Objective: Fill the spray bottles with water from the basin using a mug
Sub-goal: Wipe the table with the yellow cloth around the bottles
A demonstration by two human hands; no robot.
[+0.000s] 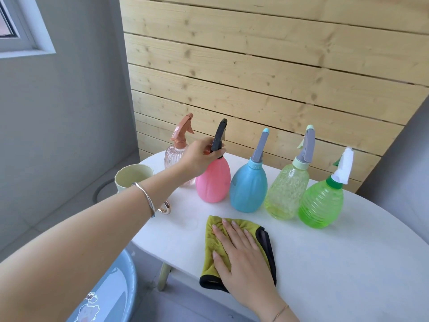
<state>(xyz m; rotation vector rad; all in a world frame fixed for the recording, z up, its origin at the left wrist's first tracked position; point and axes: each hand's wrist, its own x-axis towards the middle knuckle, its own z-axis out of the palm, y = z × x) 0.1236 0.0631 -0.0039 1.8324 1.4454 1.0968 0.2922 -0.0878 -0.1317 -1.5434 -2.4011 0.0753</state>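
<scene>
Several spray bottles stand in a row on a white table (348, 263). From the left: a clear pink ribbed bottle (177, 154), an opaque pink bottle (213, 182) with a black spray head, a blue bottle (248, 189), a yellow-green bottle (287, 191) and a bright green bottle (321, 203). My left hand (202, 156) grips the neck of the opaque pink bottle just under its spray head. A cream mug (133, 176) with a copper handle stands at the table's left end, partly behind my forearm. My right hand (241, 252) lies flat on an olive cloth (211, 256). The blue basin (111, 293) shows at the lower left.
A wooden slat wall rises right behind the bottles. A grey wall and window lie to the left, and a grey surface to the far right. The basin sits lower than the table, beside its left front edge. A table leg (163, 276) shows beneath.
</scene>
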